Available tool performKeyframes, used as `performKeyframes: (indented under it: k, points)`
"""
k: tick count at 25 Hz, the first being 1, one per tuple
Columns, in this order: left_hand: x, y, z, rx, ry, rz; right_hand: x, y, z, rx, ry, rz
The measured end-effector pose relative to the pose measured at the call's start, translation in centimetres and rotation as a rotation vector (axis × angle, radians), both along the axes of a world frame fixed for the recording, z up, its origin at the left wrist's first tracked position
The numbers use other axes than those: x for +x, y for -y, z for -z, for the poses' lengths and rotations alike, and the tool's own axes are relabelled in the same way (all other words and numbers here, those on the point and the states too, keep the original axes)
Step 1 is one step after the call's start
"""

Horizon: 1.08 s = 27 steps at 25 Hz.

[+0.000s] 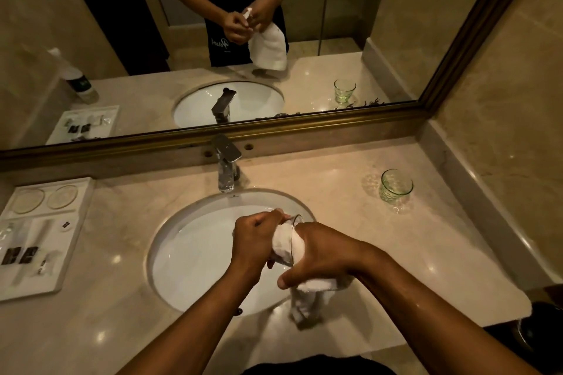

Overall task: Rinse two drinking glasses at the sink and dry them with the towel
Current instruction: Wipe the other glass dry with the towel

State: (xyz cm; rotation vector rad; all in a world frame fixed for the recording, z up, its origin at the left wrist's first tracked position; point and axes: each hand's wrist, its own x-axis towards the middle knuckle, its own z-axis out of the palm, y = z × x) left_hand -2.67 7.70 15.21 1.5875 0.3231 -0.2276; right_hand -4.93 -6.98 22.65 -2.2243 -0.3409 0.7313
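Note:
Over the white sink basin (195,240), my right hand (326,253) grips a clear drinking glass (293,233) lying on its side, rim toward the left. A white towel (315,285) is wrapped under the glass and hangs below my right hand. My left hand (253,240) pinches a bunch of the towel that is pushed into the mouth of the glass. A second, green-tinted glass (395,186) stands upright on the marble counter (335,179) to the right of the sink, apart from both hands.
A chrome faucet (227,167) stands behind the basin with no water running. A white amenity tray (39,240) with small packets lies on the left of the counter. A framed mirror (274,128) and stone walls close the back and right side.

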Motion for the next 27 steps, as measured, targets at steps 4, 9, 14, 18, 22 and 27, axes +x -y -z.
performKeyframes:
  k: [4, 9, 14, 18, 22, 27]
  points:
    - [-0.3, -0.6, 0.9, -0.030, -0.405, 0.073, -0.5, -1.5, 3.4, -0.301, 0.181, -0.166]
    - [1.3, -2.0, 1.6, -0.021, -0.517, 0.145, 0.4, -1.9, 6.5, -0.240, 0.197, -0.055]
    - [1.4, -0.8, 1.7, 0.095, 0.005, -0.073, 2.0, -1.0, 5.0, 0.281, -0.136, 0.361]
    - [1.6, -0.9, 1.5, 0.256, 0.615, 0.018, 1.9, -0.6, 4.1, 0.640, -0.267, 0.459]
    - [2.1, -0.3, 1.3, 0.161, 0.536, -0.115, 1.5, -0.8, 4.1, 0.517, -0.124, 0.365]
    - [3.4, 0.8, 0.4, 0.055, -0.272, 0.038, 1.3, -0.4, 4.0, -0.079, 0.193, 0.014]
